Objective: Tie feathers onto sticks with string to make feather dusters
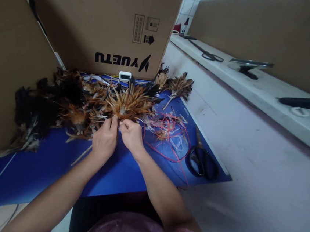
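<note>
A bunch of brown and black feathers [131,100] fans out just beyond my two hands over the blue tabletop. My left hand [105,137] is closed at the base of this bunch, fingertips pinched together. Right beside it, my right hand [131,135] pinches at the same base, thumb against fingers. Whatever thread or stem lies between the fingertips is too small to make out. A thin pale stick [81,155] slants down and left from under my left wrist. Red string [167,126] lies tangled to the right of my right hand.
Black-handled scissors [202,161] rest near the table's right edge. Loose feathers [72,111] pile up on the left; a tied feather bundle [179,86] lies at the back right. A large cardboard box [112,23] stands behind. More scissors [206,52] lie on the ledge.
</note>
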Demonstrator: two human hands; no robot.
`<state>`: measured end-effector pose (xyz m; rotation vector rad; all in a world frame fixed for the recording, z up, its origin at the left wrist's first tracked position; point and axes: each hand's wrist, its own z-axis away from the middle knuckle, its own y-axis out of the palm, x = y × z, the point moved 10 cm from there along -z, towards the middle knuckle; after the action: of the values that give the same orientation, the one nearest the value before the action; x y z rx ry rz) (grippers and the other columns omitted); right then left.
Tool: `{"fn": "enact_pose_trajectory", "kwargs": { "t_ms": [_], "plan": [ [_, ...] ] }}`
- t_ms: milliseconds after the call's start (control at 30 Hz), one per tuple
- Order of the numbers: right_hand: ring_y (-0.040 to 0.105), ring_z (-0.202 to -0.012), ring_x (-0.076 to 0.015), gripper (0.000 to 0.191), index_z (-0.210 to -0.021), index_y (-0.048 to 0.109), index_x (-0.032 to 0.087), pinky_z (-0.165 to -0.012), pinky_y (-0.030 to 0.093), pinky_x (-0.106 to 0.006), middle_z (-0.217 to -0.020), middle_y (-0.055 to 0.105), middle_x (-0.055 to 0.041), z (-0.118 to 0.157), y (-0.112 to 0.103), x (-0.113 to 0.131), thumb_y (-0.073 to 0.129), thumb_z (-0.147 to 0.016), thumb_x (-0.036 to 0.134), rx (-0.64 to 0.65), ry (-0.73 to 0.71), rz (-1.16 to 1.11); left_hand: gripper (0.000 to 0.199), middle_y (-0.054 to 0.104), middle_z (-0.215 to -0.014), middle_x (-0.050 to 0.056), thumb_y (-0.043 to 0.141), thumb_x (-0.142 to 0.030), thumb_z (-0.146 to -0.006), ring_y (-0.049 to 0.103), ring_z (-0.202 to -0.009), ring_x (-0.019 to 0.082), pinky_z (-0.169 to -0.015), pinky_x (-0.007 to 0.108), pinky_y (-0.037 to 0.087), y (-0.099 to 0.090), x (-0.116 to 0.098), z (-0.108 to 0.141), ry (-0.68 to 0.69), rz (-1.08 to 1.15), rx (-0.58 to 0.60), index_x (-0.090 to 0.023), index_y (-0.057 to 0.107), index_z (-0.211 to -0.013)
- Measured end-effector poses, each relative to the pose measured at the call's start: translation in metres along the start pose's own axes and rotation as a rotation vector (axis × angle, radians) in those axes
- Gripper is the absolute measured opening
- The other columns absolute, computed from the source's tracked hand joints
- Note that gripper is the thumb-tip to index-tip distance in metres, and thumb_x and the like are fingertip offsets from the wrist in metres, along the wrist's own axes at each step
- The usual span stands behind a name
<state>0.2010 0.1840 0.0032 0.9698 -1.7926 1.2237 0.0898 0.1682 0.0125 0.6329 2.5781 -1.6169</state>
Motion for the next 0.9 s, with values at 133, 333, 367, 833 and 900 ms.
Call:
{"fn": "enact_pose_trajectory", "kwargs": {
  "t_ms": [133, 333, 367, 833, 900],
  "plan": [
    [0.037, -0.051, -0.0089, 0.029, -0.056, 0.051, 0.018, -0.052, 0.029, -0.022, -0.051, 0.041, 0.0059, -0.001, 0.001, -0.011, 0.05, -0.082, 0.031, -0.02, 0.016, -0.192, 0.041, 0.06, -0.115, 0.016, 0.041, -0.028, -0.093, 0.062, -0.093, 0.023, -0.072, 0.026, 0.045, -0.004, 0.002, -0.002, -0.018, 0.143, -0.06, -0.016, 0.054, -0.13],
    [0.033, -0.05, -0.0083, 0.03, -0.053, 0.05, 0.017, -0.049, 0.027, -0.022, -0.05, 0.038, 0.0058, -0.002, 0.003, -0.026, 0.052, -0.079, 0.033, -0.043, 0.067, -0.257, 0.037, 0.063, -0.11, 0.015, 0.042, -0.029, -0.093, 0.059, -0.102, 0.023, -0.093, 0.033, 0.042, -0.011, 0.0, -0.005, 0.004, 0.355, -0.101, -0.014, 0.062, -0.12],
    [0.034, -0.05, -0.0083, 0.03, -0.053, 0.05, 0.017, -0.049, 0.028, -0.022, -0.05, 0.039, 0.0057, -0.002, 0.003, -0.027, 0.051, -0.079, 0.033, -0.047, 0.077, -0.252, 0.036, 0.064, -0.108, 0.014, 0.044, -0.029, -0.092, 0.059, -0.101, 0.022, -0.093, 0.032, 0.042, -0.013, 0.001, -0.005, -0.005, 0.397, -0.11, -0.015, 0.063, -0.119],
    [0.041, -0.049, -0.0082, 0.026, -0.055, 0.058, 0.016, -0.049, 0.033, -0.02, -0.05, 0.05, 0.0037, 0.001, 0.002, -0.022, 0.052, -0.076, 0.03, -0.024, 0.089, -0.354, 0.038, 0.062, -0.065, -0.003, 0.084, -0.025, -0.053, 0.056, -0.054, 0.01, -0.056, 0.026, 0.05, 0.034, 0.035, -0.01, -0.609, 1.48, 0.127, -0.015, 0.066, -0.085],
    [0.042, -0.048, -0.008, 0.025, -0.056, 0.058, 0.016, -0.048, 0.033, -0.019, -0.05, 0.05, 0.0042, 0.003, 0.002, -0.018, 0.052, -0.076, 0.03, -0.018, 0.078, -0.383, 0.039, 0.062, -0.066, -0.001, 0.084, -0.025, -0.053, 0.057, -0.054, 0.01, -0.054, 0.024, 0.05, 0.035, 0.028, -0.012, -0.597, 1.526, 0.238, -0.013, 0.066, -0.086]
  ]
}}
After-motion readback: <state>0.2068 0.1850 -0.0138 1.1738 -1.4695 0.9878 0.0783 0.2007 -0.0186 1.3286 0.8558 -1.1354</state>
